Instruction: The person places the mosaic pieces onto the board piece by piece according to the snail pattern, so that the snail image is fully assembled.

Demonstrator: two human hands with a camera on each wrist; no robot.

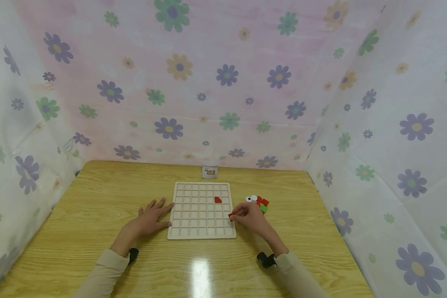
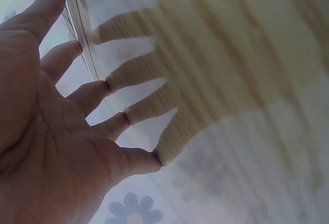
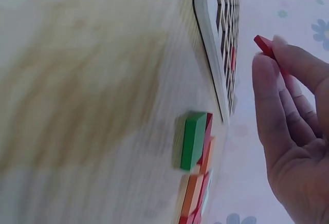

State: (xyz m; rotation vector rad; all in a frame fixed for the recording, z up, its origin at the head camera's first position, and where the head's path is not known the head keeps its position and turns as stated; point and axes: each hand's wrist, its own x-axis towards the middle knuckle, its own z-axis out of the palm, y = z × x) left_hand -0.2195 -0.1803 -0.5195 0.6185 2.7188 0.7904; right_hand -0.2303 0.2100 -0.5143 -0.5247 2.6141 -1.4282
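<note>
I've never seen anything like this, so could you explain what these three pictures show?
No machine here: a person works bare-handed. The wide picture comes from a camera worn on the head; the other two, from one on each wrist. On the wooden table lies a grid board with one red tile on it. Loose coloured pieces lie to its right, a small picture card beyond it. The left hand rests at the board's left edge; the right hand pinches another red tile.

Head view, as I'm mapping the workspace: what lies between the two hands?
The head view shows a grid board between them, carrying one red piece; the right hand pinches a second piece.
</note>
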